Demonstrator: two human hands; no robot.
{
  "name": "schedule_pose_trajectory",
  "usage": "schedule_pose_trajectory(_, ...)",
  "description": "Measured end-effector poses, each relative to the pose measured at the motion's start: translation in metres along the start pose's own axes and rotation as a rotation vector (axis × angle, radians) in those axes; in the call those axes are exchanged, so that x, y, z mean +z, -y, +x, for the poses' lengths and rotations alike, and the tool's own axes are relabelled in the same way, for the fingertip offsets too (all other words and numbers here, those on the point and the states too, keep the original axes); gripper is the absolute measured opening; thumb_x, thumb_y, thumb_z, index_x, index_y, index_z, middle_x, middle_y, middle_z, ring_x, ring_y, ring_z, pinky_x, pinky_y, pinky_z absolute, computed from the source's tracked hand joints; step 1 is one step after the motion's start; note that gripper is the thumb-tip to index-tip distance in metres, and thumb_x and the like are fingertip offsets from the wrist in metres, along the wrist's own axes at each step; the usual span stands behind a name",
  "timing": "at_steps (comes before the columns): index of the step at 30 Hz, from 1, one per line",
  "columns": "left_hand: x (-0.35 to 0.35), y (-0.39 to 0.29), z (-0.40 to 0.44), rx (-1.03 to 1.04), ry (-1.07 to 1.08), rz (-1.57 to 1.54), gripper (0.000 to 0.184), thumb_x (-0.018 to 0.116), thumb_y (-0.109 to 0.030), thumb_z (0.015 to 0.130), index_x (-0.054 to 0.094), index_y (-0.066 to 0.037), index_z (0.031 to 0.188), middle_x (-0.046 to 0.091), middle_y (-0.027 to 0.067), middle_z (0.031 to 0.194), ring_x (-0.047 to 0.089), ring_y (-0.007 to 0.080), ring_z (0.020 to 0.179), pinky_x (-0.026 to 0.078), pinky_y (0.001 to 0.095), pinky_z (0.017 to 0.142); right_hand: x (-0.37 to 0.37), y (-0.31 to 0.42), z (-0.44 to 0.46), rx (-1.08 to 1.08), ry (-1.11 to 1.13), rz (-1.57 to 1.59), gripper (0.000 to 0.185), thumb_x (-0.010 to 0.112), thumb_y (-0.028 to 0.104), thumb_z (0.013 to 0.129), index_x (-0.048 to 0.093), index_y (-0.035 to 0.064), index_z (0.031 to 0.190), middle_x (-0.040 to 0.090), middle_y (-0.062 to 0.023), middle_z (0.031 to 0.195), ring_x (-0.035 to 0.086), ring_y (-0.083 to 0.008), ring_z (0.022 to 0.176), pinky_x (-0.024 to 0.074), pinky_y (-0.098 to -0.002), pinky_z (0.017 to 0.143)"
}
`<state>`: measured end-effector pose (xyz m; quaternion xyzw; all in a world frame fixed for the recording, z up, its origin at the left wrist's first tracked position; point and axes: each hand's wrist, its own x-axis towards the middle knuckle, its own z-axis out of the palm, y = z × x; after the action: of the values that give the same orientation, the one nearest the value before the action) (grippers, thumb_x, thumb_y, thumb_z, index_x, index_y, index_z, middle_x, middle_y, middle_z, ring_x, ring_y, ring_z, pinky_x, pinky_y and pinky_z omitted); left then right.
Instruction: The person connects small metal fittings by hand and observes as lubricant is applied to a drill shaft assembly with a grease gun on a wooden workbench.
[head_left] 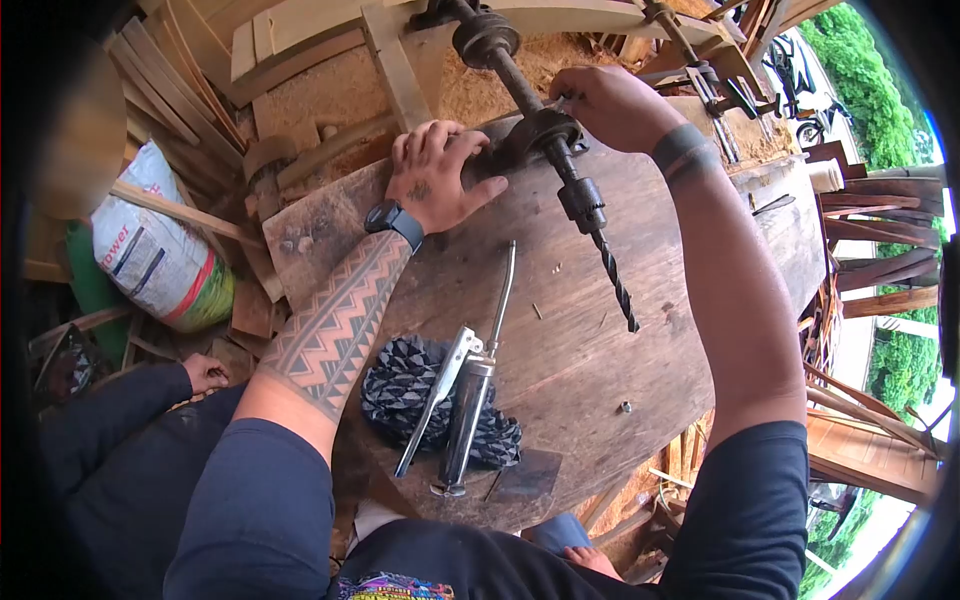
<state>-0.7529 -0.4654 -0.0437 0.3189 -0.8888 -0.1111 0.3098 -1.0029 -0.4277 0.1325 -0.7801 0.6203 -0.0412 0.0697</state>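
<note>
A steel shaft (515, 85) with a pillow block bearing (545, 135) runs over the wooden table. At its near end a drill chuck (582, 205) holds a twist drill bit (615, 280). My left hand (435, 180) lies with fingers apart beside the bearing's base, its fingertips partly turned from view. My right hand (610, 105) is closed in a pinch at the bearing's right side; what the fingers hold is hidden. Nearer me, a grease gun (468, 415) lies on a patterned cloth (400, 375), its bent tube pointing away. A small metal fitting (626, 407) sits on the right.
The worn wooden tabletop (660, 350) carries sawdust. A second bearing (485, 40) and wooden beams (330, 40) are at the back. A printed sack (160, 240) and planks stand left, near another person's hand (205, 373). Stacked timber (880, 230) is at right.
</note>
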Motion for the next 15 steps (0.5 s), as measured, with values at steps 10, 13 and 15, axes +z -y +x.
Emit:
schedule_pose_trajectory(10, 0.003, 0.003, 0.0, 0.002, 0.002, 0.015, 0.065, 0.059, -0.076, 0.088, 0.065, -0.023, 0.126, 0.054, 0.0083, 0.128, 0.045, 0.032, 0.129, 0.027, 0.0515, 0.111, 0.007, -0.009, 0.008, -0.129, 0.008, -0.19, 0.02, 0.062, 0.017, 0.094, 0.07, 0.0017, 0.103, 0.071, -0.0228, 0.093, 0.068, -0.0431, 0.094, 0.0532, -0.051, 0.086)
schedule_pose_trajectory(13, 0.008, 0.006, -0.001, 0.023, -0.02, 0.034, 0.064, 0.059, -0.075, 0.088, 0.066, -0.022, 0.124, 0.056, 0.0071, 0.125, 0.047, 0.0303, 0.126, 0.029, 0.0498, 0.11, 0.008, -0.016, 0.009, -0.179, -0.002, -0.175, 0.023, 0.065, 0.024, 0.096, 0.068, 0.0012, 0.098, 0.07, -0.0223, 0.093, 0.068, -0.0432, 0.092, 0.0539, -0.0496, 0.085)
schedule_pose_trajectory(15, 0.012, 0.01, -0.001, 0.053, -0.051, 0.051, 0.065, 0.058, -0.076, 0.088, 0.068, -0.023, 0.125, 0.057, 0.0065, 0.124, 0.049, 0.0282, 0.124, 0.031, 0.0488, 0.108, 0.006, -0.012, 0.013, -0.17, 0.06, -0.341, 0.019, 0.064, 0.023, 0.093, 0.071, 0.0055, 0.09, 0.072, -0.0138, 0.088, 0.072, -0.0327, 0.085, 0.0573, -0.0415, 0.077)
